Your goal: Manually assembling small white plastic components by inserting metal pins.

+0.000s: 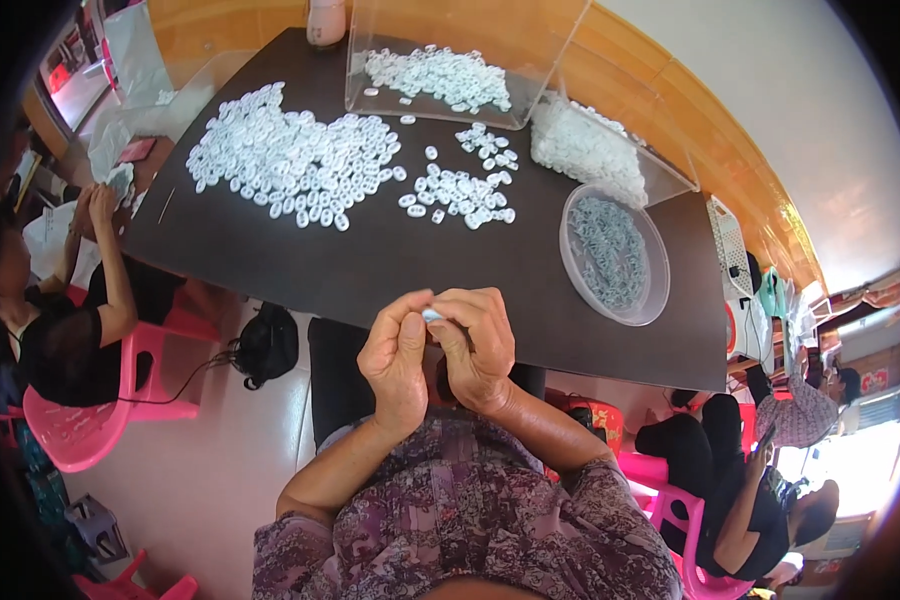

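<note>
Close to my body, at the table's near edge, my left hand [394, 355] and my right hand [478, 345] meet with fingers bent. Between their thumbs and fingertips is a small pale plastic piece [431, 314], pinched from both sides; most of it is covered. On the dark table [370, 265] a large heap of small white oval pieces [290, 150] lies at the left. Smaller groups of white oval pieces [460, 195] are spread in the middle. To the right, a round clear tub [658, 290] holds many tiny grey parts [610, 250], too small to name.
At the back, a clear box [355, 85] lies with white oval pieces inside. Beside it another clear bin [670, 172] holds white pieces. A pink jar [326, 22] stands at the far edge. People sit on pink chairs [80, 425] at left and right.
</note>
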Action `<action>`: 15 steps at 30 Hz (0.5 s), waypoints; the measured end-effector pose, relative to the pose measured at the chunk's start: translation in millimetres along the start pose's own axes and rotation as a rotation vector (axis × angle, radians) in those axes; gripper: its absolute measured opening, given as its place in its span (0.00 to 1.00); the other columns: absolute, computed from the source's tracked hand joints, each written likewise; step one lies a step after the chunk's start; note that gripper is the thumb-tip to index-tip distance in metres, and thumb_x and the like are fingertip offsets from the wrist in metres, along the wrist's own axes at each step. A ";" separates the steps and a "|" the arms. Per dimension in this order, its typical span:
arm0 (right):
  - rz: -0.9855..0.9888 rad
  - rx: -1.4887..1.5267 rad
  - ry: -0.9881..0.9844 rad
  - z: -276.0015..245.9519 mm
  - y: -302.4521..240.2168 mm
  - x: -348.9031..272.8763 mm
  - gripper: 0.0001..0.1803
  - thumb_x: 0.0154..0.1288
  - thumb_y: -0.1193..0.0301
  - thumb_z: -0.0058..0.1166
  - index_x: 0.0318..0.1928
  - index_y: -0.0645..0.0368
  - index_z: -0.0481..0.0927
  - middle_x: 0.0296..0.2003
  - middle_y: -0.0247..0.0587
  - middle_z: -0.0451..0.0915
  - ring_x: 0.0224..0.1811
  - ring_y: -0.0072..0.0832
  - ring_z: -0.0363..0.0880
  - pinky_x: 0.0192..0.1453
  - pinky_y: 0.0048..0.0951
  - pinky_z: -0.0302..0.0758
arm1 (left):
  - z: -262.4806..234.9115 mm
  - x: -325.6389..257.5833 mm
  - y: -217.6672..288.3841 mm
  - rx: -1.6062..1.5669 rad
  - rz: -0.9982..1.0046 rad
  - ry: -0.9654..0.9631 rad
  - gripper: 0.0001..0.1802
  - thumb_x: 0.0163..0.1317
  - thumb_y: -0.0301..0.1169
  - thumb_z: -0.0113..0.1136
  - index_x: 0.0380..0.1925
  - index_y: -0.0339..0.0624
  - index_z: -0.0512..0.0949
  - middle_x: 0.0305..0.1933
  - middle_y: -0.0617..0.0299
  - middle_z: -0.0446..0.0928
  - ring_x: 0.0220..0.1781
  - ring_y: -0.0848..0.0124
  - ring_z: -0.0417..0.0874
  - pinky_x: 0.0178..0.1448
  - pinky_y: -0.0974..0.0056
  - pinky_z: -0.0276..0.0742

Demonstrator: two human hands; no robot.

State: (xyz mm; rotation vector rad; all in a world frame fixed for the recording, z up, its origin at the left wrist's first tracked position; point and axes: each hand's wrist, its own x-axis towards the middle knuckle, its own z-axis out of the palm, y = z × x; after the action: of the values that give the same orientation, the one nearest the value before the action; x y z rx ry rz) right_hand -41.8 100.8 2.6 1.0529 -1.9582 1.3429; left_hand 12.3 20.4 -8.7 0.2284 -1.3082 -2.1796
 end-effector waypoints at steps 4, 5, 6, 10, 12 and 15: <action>0.020 -0.028 -0.004 -14.3 13.6 5.9 0.11 0.47 0.87 0.56 0.33 0.64 0.77 0.32 0.43 0.77 0.31 0.33 0.73 0.34 0.29 0.71 | 0.1 4.9 -12.6 0.004 -0.147 -0.078 0.11 0.67 0.29 0.50 0.44 0.32 0.75 0.35 0.64 0.76 0.34 0.81 0.73 0.40 0.75 0.71; -0.005 -0.055 -0.006 -20.2 19.5 10.4 0.10 0.47 0.87 0.56 0.32 0.64 0.77 0.31 0.43 0.77 0.30 0.33 0.73 0.34 0.29 0.71 | -2.3 9.7 -19.9 0.004 -0.141 -0.080 0.11 0.67 0.29 0.50 0.44 0.32 0.75 0.35 0.64 0.76 0.34 0.81 0.73 0.40 0.75 0.71; -0.028 -0.084 -0.008 -28.8 26.9 16.8 0.10 0.47 0.87 0.56 0.31 0.64 0.77 0.30 0.43 0.77 0.30 0.33 0.74 0.33 0.29 0.71 | -3.8 15.8 -27.0 0.170 -0.064 -0.123 0.10 0.65 0.28 0.52 0.43 0.33 0.75 0.35 0.62 0.77 0.33 0.78 0.75 0.40 0.74 0.71; -0.113 -0.329 0.017 -72.5 57.0 62.5 0.05 0.51 0.83 0.57 0.30 0.63 0.78 0.29 0.42 0.78 0.31 0.32 0.75 0.37 0.27 0.71 | -2.7 64.0 -16.0 0.870 0.452 -0.253 0.07 0.55 0.22 0.57 0.35 0.39 0.78 0.29 0.58 0.76 0.31 0.63 0.76 0.34 0.63 0.72; -0.071 -0.382 0.048 -91.6 73.9 87.9 0.04 0.54 0.82 0.56 0.31 0.63 0.79 0.30 0.41 0.78 0.32 0.29 0.75 0.39 0.26 0.71 | -0.1 88.3 -22.6 0.914 0.625 -0.222 0.08 0.51 0.21 0.58 0.32 0.40 0.78 0.26 0.59 0.73 0.29 0.61 0.74 0.31 0.59 0.70; 0.046 -0.491 0.132 -118.6 96.0 128.2 0.05 0.56 0.79 0.56 0.35 0.64 0.79 0.33 0.41 0.79 0.34 0.28 0.76 0.40 0.26 0.72 | 4.1 112.5 -31.3 1.165 0.790 -0.277 0.08 0.47 0.22 0.62 0.30 0.42 0.78 0.24 0.61 0.68 0.29 0.63 0.72 0.30 0.60 0.68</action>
State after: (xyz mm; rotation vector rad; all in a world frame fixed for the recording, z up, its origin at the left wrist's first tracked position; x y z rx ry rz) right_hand -192.4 192.2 95.8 0.6695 -2.0704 0.8563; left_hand -93.5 -28.4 -16.9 -0.1562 -2.2034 -0.6548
